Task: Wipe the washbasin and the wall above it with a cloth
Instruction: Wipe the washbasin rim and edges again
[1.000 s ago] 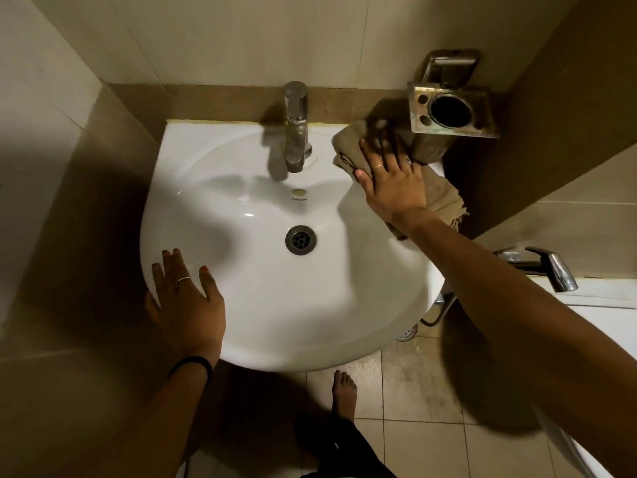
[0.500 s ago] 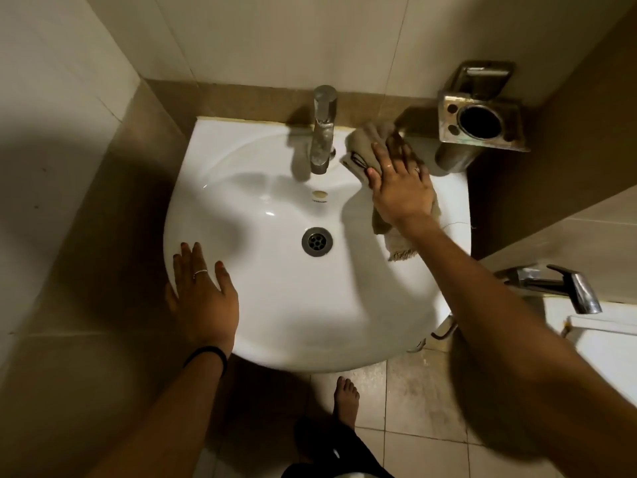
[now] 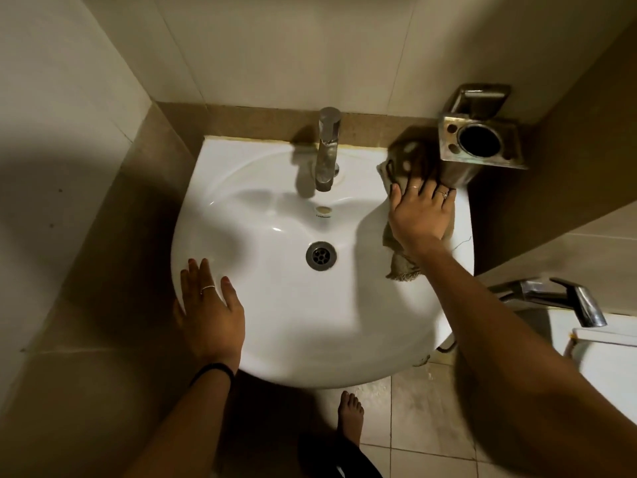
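Observation:
A white washbasin [image 3: 275, 326] fills the middle of the view, with a drain [image 3: 320, 256] at its centre and a steel tap [image 3: 326, 150] at the back. My right hand [image 3: 420, 215] lies flat on a beige cloth [image 3: 401, 260], pressing it onto the basin's back right rim; one end of the cloth hangs into the bowl. My left hand [image 3: 210, 308] rests flat on the front left rim, fingers apart, holding nothing. The pale tiled wall [image 3: 293, 53] rises behind the tap.
A steel tumbler holder [image 3: 481, 139] juts from the wall just above the cloth. A chrome spray handle [image 3: 565, 298] and a white fixture [image 3: 603, 360] sit at the right. Walls close in on the left. My bare foot [image 3: 350, 415] stands on the tiled floor.
My right hand has slid the cloth along the back right rim toward the tumbler holder. The left hand stays on the front rim. The camera has shifted, moving the basin rightward in view.

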